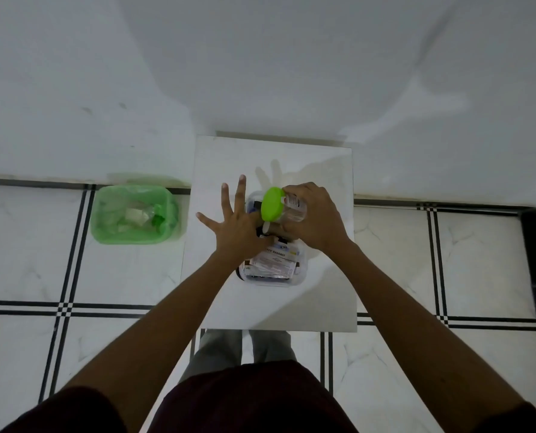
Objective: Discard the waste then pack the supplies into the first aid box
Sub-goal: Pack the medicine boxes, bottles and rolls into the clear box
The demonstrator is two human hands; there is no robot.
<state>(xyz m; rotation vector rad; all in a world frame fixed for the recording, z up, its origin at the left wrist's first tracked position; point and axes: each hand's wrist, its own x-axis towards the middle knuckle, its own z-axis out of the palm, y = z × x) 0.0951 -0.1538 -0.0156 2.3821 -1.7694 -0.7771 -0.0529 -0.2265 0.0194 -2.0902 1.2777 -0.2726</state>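
Note:
A clear plastic first aid box (297,276) stands in the middle of a small white table (322,301). Bandage packets (276,259) and other supplies fill it. My right hand (315,218) grips a clear jar (296,209) with a bright green lid (272,204), lying on its side over the far half of the box. My left hand (240,228) rests on the box's left side with fingers spread wide, its thumb side pressing on the packets.
A green bin lined with a green bag (134,214) stands on the floor left of the table, with crumpled wrappers inside. A white wall rises just behind the table. The tiled floor has black lines. My legs are under the table's near edge.

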